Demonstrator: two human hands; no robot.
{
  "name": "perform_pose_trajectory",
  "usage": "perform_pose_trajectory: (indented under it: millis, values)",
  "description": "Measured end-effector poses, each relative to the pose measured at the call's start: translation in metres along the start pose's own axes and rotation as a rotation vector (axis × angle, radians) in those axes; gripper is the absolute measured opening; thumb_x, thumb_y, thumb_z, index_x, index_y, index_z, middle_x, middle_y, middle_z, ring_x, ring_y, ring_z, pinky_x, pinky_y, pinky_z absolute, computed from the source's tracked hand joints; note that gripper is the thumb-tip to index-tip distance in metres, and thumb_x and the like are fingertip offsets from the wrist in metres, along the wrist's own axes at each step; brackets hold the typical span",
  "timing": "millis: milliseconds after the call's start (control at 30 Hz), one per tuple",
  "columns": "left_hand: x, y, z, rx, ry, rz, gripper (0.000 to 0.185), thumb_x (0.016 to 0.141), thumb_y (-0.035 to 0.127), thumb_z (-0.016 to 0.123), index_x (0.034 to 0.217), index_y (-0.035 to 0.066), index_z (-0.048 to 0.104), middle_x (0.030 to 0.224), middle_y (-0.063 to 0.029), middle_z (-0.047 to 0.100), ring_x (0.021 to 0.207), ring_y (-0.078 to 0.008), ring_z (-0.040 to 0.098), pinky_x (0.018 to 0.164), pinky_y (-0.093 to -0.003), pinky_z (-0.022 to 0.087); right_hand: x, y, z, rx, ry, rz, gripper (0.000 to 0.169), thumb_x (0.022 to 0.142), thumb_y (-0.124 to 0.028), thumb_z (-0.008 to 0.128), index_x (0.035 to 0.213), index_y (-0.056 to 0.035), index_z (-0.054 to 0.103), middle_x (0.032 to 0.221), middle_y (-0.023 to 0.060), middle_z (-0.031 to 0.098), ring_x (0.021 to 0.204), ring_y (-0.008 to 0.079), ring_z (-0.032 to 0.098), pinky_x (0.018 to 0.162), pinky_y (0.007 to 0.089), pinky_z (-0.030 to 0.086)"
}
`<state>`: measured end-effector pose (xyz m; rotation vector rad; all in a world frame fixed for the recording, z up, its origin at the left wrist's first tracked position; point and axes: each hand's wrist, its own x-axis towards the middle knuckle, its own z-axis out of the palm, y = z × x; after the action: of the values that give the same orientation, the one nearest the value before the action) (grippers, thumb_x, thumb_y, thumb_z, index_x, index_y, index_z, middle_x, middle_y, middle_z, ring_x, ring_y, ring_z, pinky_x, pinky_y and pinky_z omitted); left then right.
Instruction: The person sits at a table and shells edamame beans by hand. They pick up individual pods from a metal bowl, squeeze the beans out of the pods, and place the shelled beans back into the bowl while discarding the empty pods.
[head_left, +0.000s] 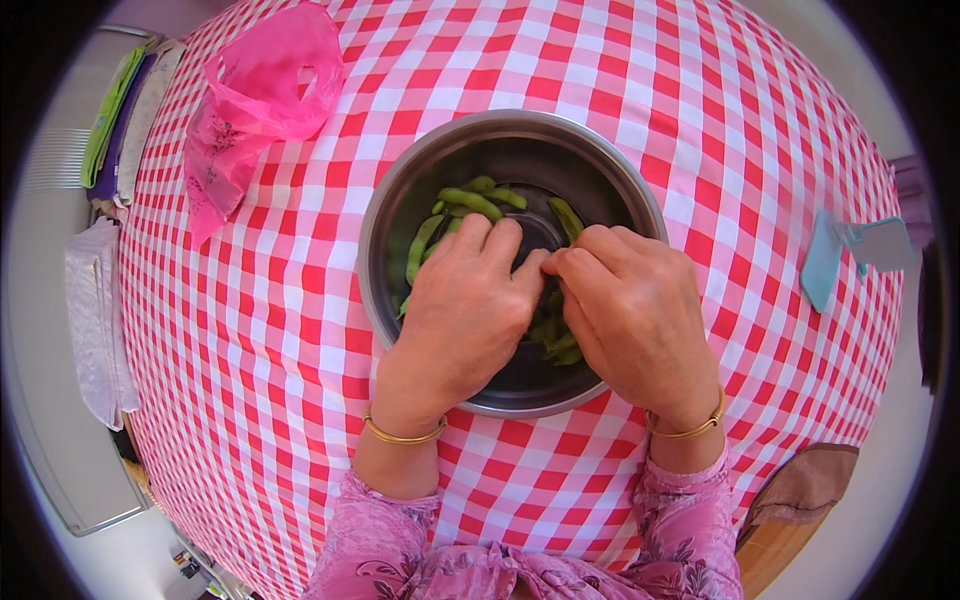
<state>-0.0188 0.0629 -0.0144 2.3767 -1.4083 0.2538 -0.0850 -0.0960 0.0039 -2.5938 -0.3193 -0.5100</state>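
A round stainless steel bowl (514, 117) sits before me, and both hands work over it. Green edamame pods (471, 199) lie in its left half, partly under my left hand (472, 307). Smaller green pieces (559, 346) rest lower in the bowl, between the hands. My right hand (634, 315) is over the bowl's right side, with thumb and forefinger pinched close to the left thumb. One pod (566, 217) shows just beyond the right fingers; whether it is held or lying there I cannot tell. Whatever is between the fingertips is hidden by the hands.
A red-and-white checked tablecloth (300, 315) covers the table. A crumpled pink plastic bag (274, 86) lies at the far left. To the right stands a light blue stand (820, 262). Folded cloths (97, 322) are beside the left edge, and a chair back (806, 484) is at lower right.
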Motion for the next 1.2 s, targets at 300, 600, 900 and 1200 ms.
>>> perform_pose_trajectory:
  millis: [300, 600, 900, 1200]
  values:
    - [0.004, 0.003, 0.002, 0.046, -0.054, 0.021, 0.012, 0.069, 0.005, 0.064, 0.080, 0.001, 0.063, 0.080, -0.0090, 0.056, 0.078, -0.0255, 0.056, 0.065, -0.0344, 0.049, -0.001, 0.002, 0.001, -0.033, 0.038, -0.001, 0.009, 0.069, -0.003, 0.062, 0.071, -0.0039, 0.053, 0.070, 0.0097, 0.051, 0.066, 0.0248, 0.056, 0.058, 0.0348, 0.047]
    - [-0.007, 0.020, -0.042, -0.899, 0.425, 0.104, 0.012, 0.072, -0.004, 0.072, 0.082, -0.001, 0.067, 0.082, -0.0152, 0.068, 0.065, -0.0253, 0.064, 0.053, -0.0363, 0.052, 0.000, 0.004, 0.002, -0.045, 0.025, -0.003, 0.011, 0.067, -0.003, 0.062, 0.072, -0.0044, 0.052, 0.071, 0.0098, 0.051, 0.067, 0.0246, 0.056, 0.058, 0.0352, 0.048]
    - [-0.012, 0.044, -0.056, -1.612, 0.571, 0.476, 0.008, 0.082, -0.002, 0.069, 0.080, -0.007, 0.063, 0.076, -0.0230, 0.066, 0.057, -0.0283, 0.063, 0.044, -0.0329, 0.052, 0.001, 0.002, 0.006, -0.058, 0.030, 0.010, 0.009, 0.069, -0.003, 0.062, 0.075, -0.0038, 0.055, 0.070, 0.0083, 0.051, 0.067, 0.0242, 0.057, 0.057, 0.0356, 0.047]
    - [-0.021, 0.027, -0.057, -1.151, 0.542, 0.013, 0.008, 0.083, -0.003, 0.063, 0.091, -0.006, 0.064, 0.086, -0.0181, 0.068, 0.074, -0.0290, 0.065, 0.065, -0.0334, 0.053, -0.004, 0.007, 0.008, -0.063, 0.020, 0.028, 0.012, 0.068, -0.001, 0.064, 0.077, -0.0032, 0.058, 0.070, 0.0078, 0.051, 0.066, 0.0239, 0.057, 0.056, 0.0352, 0.047]
